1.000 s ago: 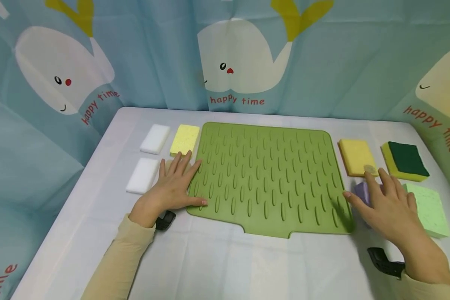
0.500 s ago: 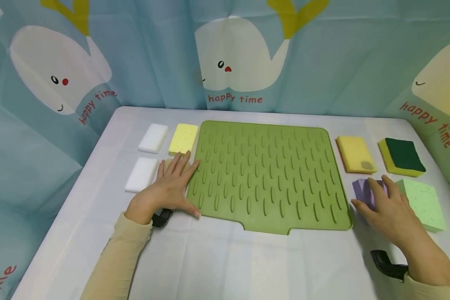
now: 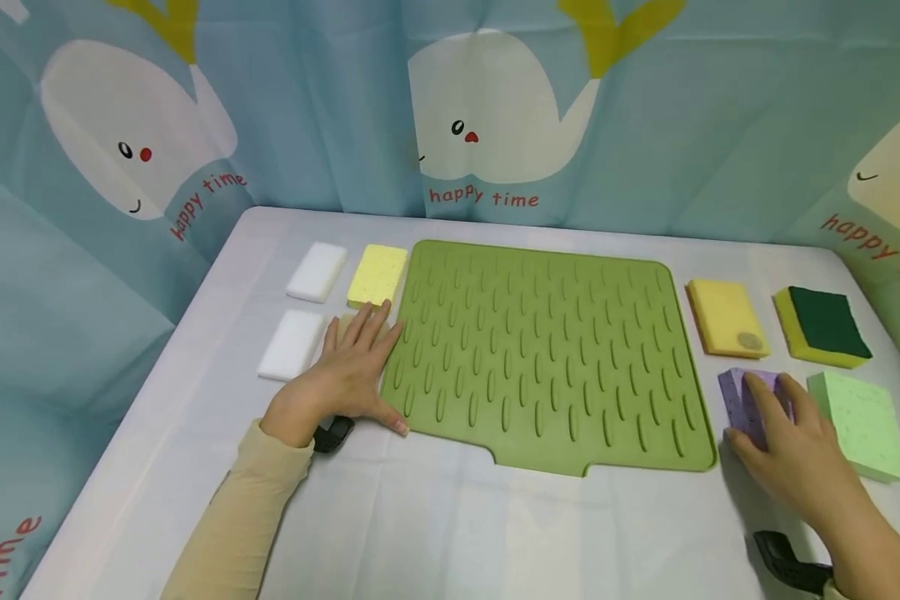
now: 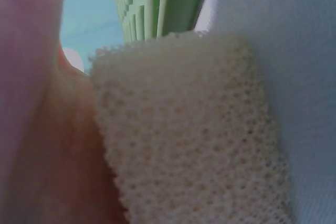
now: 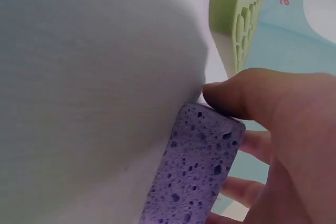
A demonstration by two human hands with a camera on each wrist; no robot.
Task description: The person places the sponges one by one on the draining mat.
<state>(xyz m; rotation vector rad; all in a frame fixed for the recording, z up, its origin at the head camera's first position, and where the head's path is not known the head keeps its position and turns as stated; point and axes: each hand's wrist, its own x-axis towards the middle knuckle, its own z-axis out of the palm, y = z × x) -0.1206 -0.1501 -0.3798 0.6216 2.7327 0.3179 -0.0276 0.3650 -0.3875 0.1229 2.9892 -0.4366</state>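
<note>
My right hand (image 3: 806, 454) holds a purple sponge (image 3: 737, 398) beside the mat's right edge. In the right wrist view the thumb lies along the near edge of that porous block and the fingers reach over its far side. Over on the left, my left hand (image 3: 337, 379) spreads its fingers above a beige open-pored sponge (image 4: 189, 129), mostly hidden from the head view. Its thumb and fingertips lie by the left edge of a green ridged mat (image 3: 540, 358), which lies flat between the hands.
Two white sponges (image 3: 292, 343) and a yellow sponge (image 3: 377, 275) lie at the left. At the right are a yellow-orange sponge (image 3: 727, 317), a yellow sponge with a dark green scouring side (image 3: 828, 325) and a light green sponge (image 3: 862, 425). A whale-print curtain (image 3: 330, 117) hangs behind the table.
My right hand has shifted off the yellow-orange sponge's corner, down onto the purple sponge, fingers closing over it. The left thumb has slid off the mat's corner; otherwise that hand stays put.
</note>
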